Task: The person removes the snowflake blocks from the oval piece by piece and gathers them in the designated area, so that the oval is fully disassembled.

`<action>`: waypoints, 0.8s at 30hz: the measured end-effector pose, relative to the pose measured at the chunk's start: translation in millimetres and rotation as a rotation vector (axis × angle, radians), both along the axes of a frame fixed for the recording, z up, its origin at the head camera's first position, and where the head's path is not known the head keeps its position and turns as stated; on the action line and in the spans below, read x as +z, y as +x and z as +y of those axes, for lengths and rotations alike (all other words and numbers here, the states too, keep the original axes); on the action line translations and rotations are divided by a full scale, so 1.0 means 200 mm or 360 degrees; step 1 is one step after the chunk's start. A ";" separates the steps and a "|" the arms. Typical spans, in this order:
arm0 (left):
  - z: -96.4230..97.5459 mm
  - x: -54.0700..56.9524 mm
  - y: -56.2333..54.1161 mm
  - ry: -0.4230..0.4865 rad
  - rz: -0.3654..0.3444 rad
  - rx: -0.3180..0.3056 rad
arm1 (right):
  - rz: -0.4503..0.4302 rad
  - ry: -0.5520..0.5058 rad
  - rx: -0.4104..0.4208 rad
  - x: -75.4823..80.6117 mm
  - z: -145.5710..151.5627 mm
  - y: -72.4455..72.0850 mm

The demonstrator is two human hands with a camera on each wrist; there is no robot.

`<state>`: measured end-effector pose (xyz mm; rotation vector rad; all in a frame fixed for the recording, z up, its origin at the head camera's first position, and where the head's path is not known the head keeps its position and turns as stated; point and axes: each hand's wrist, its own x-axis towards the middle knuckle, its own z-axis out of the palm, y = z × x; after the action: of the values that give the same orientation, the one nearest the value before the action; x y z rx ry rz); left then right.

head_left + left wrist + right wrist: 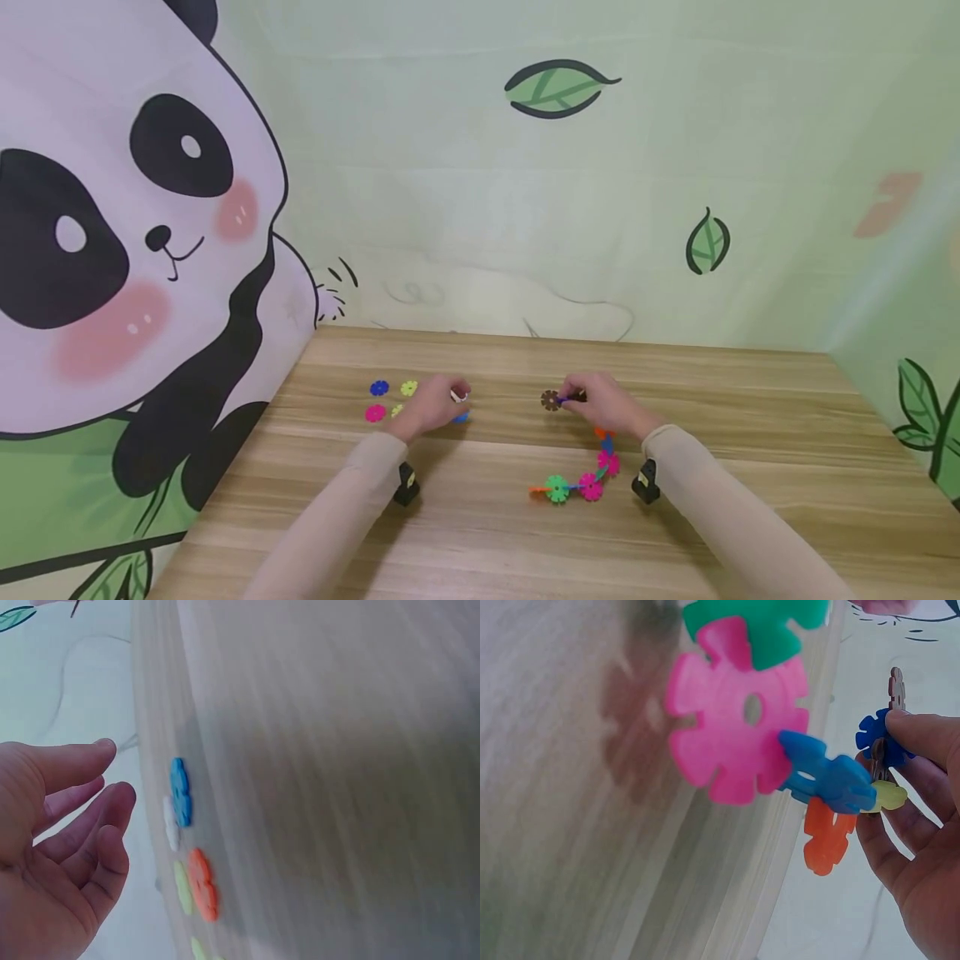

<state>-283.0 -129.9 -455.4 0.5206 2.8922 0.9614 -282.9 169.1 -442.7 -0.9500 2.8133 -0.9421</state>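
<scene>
My right hand (603,402) pinches the far end of a chain of interlocking plastic flower discs, at a dark blue disc (870,733) between thumb and fingers. A brown disc (550,401) sticks out past the fingertips. From the hand the chain curves down towards me through orange, blue, pink (591,487) and green (557,489) discs. My left hand (433,405) hovers above loose discs at the left with bent fingers; the left wrist view shows nothing between them. Nearest to its fingertips are a blue disc (181,792) and a white disc (172,825).
Left of my left hand lie a dark blue disc (379,388), a pink disc (375,413) and a yellow disc (408,388). An orange disc (202,885) lies near the blue one. The wooden table (480,550) meets a panda-printed backdrop (450,208) at its far edge.
</scene>
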 end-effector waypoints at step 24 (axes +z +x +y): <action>0.24 0.05 0.00 0.0217 -0.0036 -0.0070 | 0.0028 -0.0014 0.0017 -0.01 -0.01 -0.01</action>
<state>-282.6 -81.2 -445.0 0.5755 2.7964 1.1561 -284.0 166.8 -444.5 -0.9785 2.8177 -0.9503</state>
